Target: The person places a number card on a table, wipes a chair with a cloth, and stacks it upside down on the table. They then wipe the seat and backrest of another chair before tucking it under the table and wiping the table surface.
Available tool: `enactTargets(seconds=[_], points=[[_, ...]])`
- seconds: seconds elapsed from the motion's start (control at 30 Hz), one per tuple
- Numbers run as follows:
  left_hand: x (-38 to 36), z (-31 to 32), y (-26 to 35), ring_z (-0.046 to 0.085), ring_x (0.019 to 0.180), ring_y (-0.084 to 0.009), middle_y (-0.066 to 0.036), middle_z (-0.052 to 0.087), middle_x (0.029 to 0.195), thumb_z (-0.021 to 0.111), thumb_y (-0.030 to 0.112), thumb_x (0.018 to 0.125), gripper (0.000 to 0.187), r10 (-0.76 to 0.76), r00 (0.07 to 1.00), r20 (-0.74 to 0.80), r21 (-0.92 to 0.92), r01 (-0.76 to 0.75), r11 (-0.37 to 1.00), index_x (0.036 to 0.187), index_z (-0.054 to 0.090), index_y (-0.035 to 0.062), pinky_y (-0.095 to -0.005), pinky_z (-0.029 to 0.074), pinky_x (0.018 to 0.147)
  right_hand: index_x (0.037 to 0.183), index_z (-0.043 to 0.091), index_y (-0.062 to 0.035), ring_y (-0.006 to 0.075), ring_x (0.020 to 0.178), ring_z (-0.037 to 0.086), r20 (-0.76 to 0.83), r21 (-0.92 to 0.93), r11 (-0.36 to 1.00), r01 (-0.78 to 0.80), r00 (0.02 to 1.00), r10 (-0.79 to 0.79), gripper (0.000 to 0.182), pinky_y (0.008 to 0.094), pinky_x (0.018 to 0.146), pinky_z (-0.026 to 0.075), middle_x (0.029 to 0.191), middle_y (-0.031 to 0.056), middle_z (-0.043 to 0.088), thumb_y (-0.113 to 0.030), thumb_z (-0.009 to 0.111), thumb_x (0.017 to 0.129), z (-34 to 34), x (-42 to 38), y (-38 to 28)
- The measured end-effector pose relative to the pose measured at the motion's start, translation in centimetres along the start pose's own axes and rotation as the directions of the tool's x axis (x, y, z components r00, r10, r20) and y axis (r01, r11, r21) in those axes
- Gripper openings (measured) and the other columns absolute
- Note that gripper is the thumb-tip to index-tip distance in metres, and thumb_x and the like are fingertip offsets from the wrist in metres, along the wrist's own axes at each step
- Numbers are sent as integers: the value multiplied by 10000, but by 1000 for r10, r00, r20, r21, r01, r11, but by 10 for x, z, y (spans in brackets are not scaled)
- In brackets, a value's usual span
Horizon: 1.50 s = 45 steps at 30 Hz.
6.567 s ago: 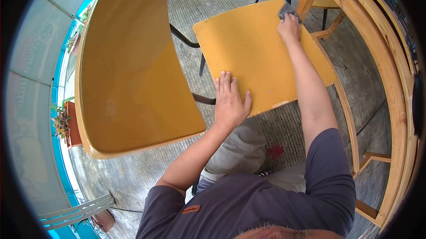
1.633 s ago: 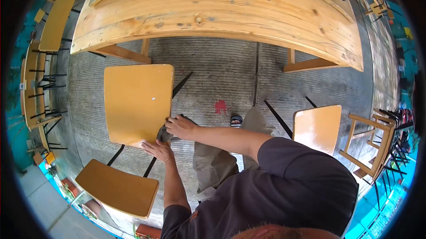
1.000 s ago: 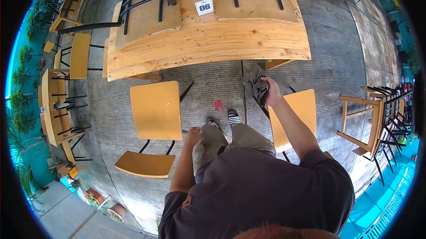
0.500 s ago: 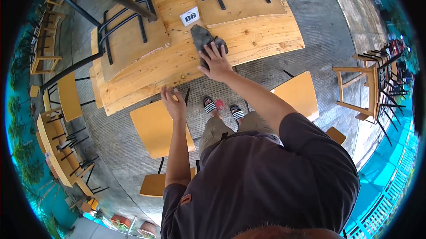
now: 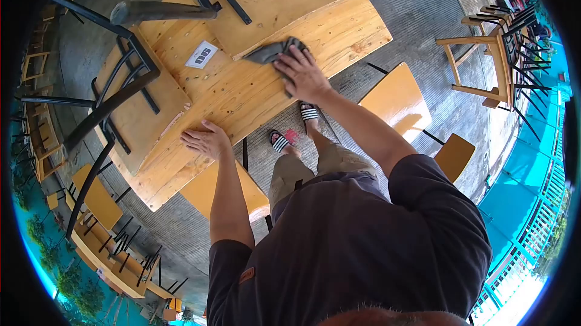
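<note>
My right hand (image 5: 302, 75) lies over a dark grey cloth (image 5: 264, 54) on the wooden table (image 5: 242, 93), its fingers bent across the bunched fabric. The cloth's pointed end sticks out to the left, against the near edge of an upturned chair's seat (image 5: 278, 5). My left hand (image 5: 207, 141) rests with its fingers extended at the table's near edge, holding nothing. Between two upturned chairs sits a white number card (image 5: 201, 55) marked 06. The second upturned chair seat (image 5: 145, 117) lies left of the card.
Black metal chair legs (image 5: 163, 11) rise from the tabletop at the left. Chairs with yellow-brown seats (image 5: 396, 99) stand by the near side, another (image 5: 221, 187) near my left arm. More tables with chairs (image 5: 502, 63) stand right and left on the grey concrete floor.
My right hand has slid the cloth rightward along the table relative to the card. My left hand has come down onto the table edge. The whole view has turned and shifted.
</note>
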<state>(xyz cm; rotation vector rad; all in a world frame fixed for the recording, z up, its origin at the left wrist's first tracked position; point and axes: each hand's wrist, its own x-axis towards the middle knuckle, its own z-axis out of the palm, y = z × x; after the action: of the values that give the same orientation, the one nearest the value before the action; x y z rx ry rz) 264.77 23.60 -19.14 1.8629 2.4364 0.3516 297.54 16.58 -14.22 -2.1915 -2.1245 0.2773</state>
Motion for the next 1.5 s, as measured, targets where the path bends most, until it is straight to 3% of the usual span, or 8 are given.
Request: enactTargets(seconds=[0.27,0.47,0.63,0.87,1.0,1.2,1.33,1.5], points=[[0,5,5,194,1525,-399,-276,262,1607,313,566,1049,822,20,998,-56,72,-16,997,1512,272,-112,-509,181,1248,1472,520,-145,419,1487,298,-468,88,761,-642,648,601,533,542,1222,225,1550,105,463,-346,485,980,12,-2,217],[-2,6,3,213,1516,-408,-289,272,1601,314,546,1052,819,16,998,-58,50,-13,999,1505,277,-136,-501,173,1253,1477,493,-73,372,1521,228,-115,174,980,-95,986,117,578,527,1248,170,1564,127,413,-373,470,984,7,-8,-15],[3,14,-3,286,1482,-392,-264,340,1572,352,525,1053,773,57,991,-118,81,-48,996,1499,321,-105,-504,221,1233,1464,529,-134,315,1537,216,-116,225,926,303,952,-283,557,509,1262,166,1572,36,425,-376,532,962,17,-9,-14],[1,6,6,263,1492,-410,-286,314,1575,310,522,1059,777,32,996,-80,67,-27,997,1506,292,-114,-506,223,1240,1435,552,-116,381,1482,317,-342,21,934,-357,875,342,480,488,1228,258,1534,107,472,-306,543,994,-23,-22,252],[1,13,-3,306,1472,-383,-272,349,1559,367,508,1052,751,63,988,-138,100,-50,994,1497,335,-96,-499,241,1224,1429,552,-85,417,1467,326,-454,121,821,-558,704,546,485,503,1213,270,1505,132,502,-305,529,998,-9,0,210],[1,18,-4,327,1456,-387,-272,368,1543,383,501,1048,743,83,984,-160,117,-65,991,1489,351,-95,-496,264,1207,1495,487,-106,331,1534,218,-108,186,980,-77,989,98,581,526,1253,176,1580,72,410,-387,508,987,11,-22,4],[3,11,-2,312,1466,-399,-279,351,1552,364,508,1050,749,61,991,-123,96,-49,994,1489,348,-98,-507,257,1215,1507,489,-210,272,1555,172,-28,137,979,149,989,-146,585,488,1283,106,1588,-4,405,-441,534,971,-2,-29,34],[2,12,-1,295,1482,-408,-283,332,1568,345,524,1050,769,32,994,-109,85,-23,996,1498,330,-101,-515,245,1229,1484,505,-177,342,1520,263,-284,2,938,-347,899,334,499,518,1253,172,1561,64,444,-349,498,1016,-22,-47,220]])
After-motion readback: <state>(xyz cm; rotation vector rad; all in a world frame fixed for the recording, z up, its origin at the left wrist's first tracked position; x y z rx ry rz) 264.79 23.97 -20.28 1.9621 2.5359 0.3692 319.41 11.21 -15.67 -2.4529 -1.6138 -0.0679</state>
